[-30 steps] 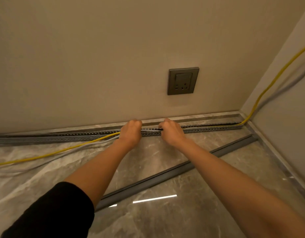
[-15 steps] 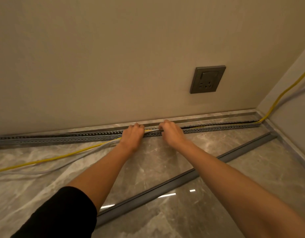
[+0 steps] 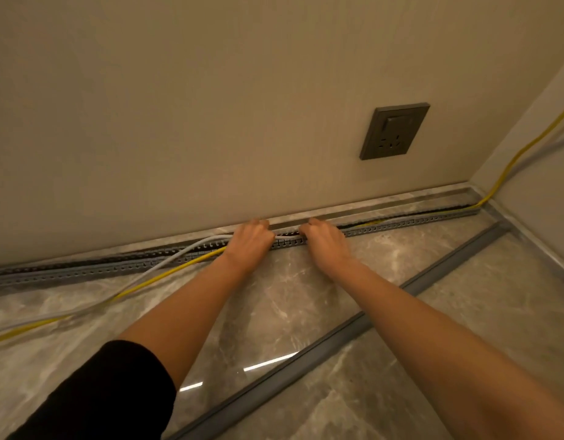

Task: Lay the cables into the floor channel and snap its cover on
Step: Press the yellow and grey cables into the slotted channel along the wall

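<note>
Hands, bare, two: I logged the left hand [image 3: 250,238] and right hand [image 3: 326,241] clenched over the pale grey cable [image 3: 287,238] at the slotted grey plastic floor channel [image 3: 84,271] against the wall. Item, thin yellow cable [image 3: 166,275], trailed across the marble floor [image 3: 306,296]. Item, long grey cover strip [image 3: 337,336], lay loose nearby.

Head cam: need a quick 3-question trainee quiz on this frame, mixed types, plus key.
1. True or false: the cover is already snapped onto the channel.
2. Left of the left hand, the cables: A) sit fully inside the channel; B) trail out onto the floor; C) climb the wall.
3. Fill in: on the wall, above and right of the right hand, is a ____.

Key: 1 false, it lies loose on the floor. 2 B. 3 socket.
</note>
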Available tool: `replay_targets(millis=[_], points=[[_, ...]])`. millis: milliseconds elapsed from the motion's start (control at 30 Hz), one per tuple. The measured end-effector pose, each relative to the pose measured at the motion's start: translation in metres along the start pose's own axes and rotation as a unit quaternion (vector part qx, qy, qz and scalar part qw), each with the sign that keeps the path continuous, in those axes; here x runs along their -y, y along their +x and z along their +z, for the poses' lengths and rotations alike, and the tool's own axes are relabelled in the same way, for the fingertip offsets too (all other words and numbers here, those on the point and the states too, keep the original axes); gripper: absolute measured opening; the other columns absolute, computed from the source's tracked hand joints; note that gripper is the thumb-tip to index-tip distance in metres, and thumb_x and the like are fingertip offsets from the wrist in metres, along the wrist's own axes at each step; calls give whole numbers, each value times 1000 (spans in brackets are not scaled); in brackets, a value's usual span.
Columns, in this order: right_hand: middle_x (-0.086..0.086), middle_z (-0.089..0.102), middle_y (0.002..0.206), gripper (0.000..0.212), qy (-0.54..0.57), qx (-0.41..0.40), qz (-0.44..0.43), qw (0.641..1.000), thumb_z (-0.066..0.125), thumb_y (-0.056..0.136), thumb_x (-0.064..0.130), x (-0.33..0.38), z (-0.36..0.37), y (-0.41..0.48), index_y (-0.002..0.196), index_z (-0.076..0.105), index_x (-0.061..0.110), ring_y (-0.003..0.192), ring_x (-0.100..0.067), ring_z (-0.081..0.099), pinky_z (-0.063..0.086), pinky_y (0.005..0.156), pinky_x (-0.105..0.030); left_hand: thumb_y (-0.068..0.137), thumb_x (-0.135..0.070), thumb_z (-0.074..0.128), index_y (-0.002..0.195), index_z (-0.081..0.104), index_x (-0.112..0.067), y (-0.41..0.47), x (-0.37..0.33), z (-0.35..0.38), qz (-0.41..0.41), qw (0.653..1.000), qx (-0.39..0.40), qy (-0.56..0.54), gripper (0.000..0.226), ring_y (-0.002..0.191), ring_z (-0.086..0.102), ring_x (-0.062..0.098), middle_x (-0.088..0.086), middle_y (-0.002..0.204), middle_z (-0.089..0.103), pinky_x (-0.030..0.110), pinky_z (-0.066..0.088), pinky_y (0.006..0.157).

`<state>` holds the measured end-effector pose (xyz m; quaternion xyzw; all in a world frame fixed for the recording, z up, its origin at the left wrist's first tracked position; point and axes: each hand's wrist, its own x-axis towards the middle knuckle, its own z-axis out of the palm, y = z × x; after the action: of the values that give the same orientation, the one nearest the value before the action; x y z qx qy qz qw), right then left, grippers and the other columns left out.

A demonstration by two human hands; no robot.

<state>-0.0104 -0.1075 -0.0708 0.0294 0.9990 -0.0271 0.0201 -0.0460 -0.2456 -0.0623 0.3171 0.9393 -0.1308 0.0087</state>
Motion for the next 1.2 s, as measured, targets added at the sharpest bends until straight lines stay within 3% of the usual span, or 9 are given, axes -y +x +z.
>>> replay_targets(millis=[200, 333, 467, 567, 733, 833, 1000, 1200], points=[[-14, 57, 125, 31, -15, 5, 29, 999, 44, 96, 3, 6, 3, 0, 119, 63, 5, 116, -33, 56, 46, 93, -39, 98, -5, 36, 126, 48, -1, -11, 3, 7, 32, 999, -7, -24, 30, 119, 49, 32, 16, 128, 50, 40, 43, 94], [-16, 56, 127, 31, 2, -2, 50, 999, 43, 94, 1, 12, 2, -1, 119, 62, 2, 120, -33, 52, 42, 97, -40, 100, -5, 31, 122, 48, 2, -14, -2, 15, -2, 994, -26, -108, 28, 120, 42, 31, 17, 130, 45, 38, 33, 99], [-17, 55, 128, 32, 6, -9, 40, 999, 44, 91, -5, 13, 3, -6, 121, 56, -1, 119, -32, 52, 41, 99, -39, 93, 1, 45, 122, 49, -1, -15, -2, 13, -21, 992, -19, -121, 29, 119, 48, 32, 17, 129, 49, 39, 41, 95], [-16, 58, 127, 35, 22, -30, 4, 999, 44, 90, -6, 13, -1, -6, 123, 51, 1, 118, -31, 54, 41, 97, -36, 92, 4, 43, 124, 48, -1, -14, -3, 8, -39, 991, -12, -127, 32, 117, 52, 35, 18, 129, 50, 40, 43, 93], [-18, 57, 124, 30, 38, 37, -10, 999, 45, 90, -3, 18, -5, -4, 116, 59, 1, 115, -35, 56, 46, 90, -39, 89, 4, 44, 119, 53, -2, -8, 1, 5, -48, 983, 7, -178, 32, 115, 54, 36, 20, 126, 55, 42, 43, 93], [-18, 59, 122, 27, 40, 31, -9, 999, 46, 90, -2, 17, -7, -3, 113, 61, 1, 112, -35, 57, 47, 88, -39, 87, 6, 46, 122, 53, -2, -11, 8, 6, -68, 971, -2, -228, 36, 116, 54, 37, 20, 125, 56, 44, 47, 95], [-15, 56, 125, 30, 69, 14, -58, 996, 46, 91, -2, 31, -11, -4, 117, 61, 3, 116, -34, 54, 47, 89, -38, 91, 1, 46, 122, 52, 0, -39, 23, 3, -174, 971, -20, -159, 32, 117, 50, 37, 20, 127, 52, 43, 43, 93], [-15, 56, 126, 33, 98, 21, -110, 989, 47, 93, 1, 74, -7, -1, 122, 60, 5, 118, -34, 54, 46, 94, -39, 94, -7, 46, 121, 51, -4, -62, 50, 9, -210, 971, 29, -111, 28, 119, 50, 36, 18, 128, 51, 42, 43, 94]])
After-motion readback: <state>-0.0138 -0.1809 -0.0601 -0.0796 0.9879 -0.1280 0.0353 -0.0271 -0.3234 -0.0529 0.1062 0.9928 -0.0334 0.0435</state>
